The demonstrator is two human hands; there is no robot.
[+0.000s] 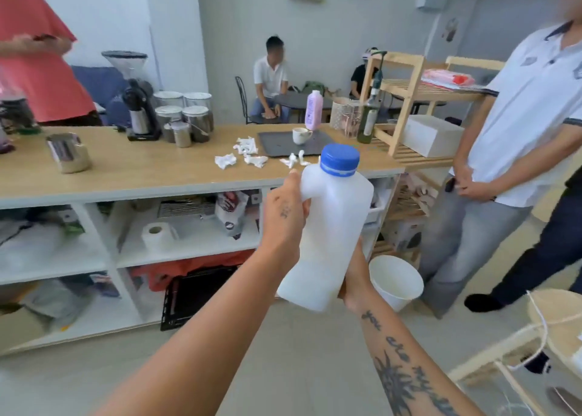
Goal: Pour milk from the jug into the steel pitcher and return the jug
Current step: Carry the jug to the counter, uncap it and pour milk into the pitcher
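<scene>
I hold a white plastic milk jug (330, 233) with a blue screw cap (340, 160) upright in front of me, above the floor. My left hand (285, 217) grips its handle near the top. My right hand (356, 274) cups the jug's lower right side from behind, mostly hidden by the jug. The cap is on. A steel pitcher (67, 152) stands on the wooden counter (151, 170) at the left, well away from the jug.
On the counter are a coffee grinder (138, 113), several jars (185, 116), crumpled tissues (248, 154), a dark tray (283, 143) with a white cup (300, 135), and a purple bottle (314, 109). A white bin (395, 282) sits on the floor. A person (519, 151) stands close on the right, another (34, 53) behind the counter on the left.
</scene>
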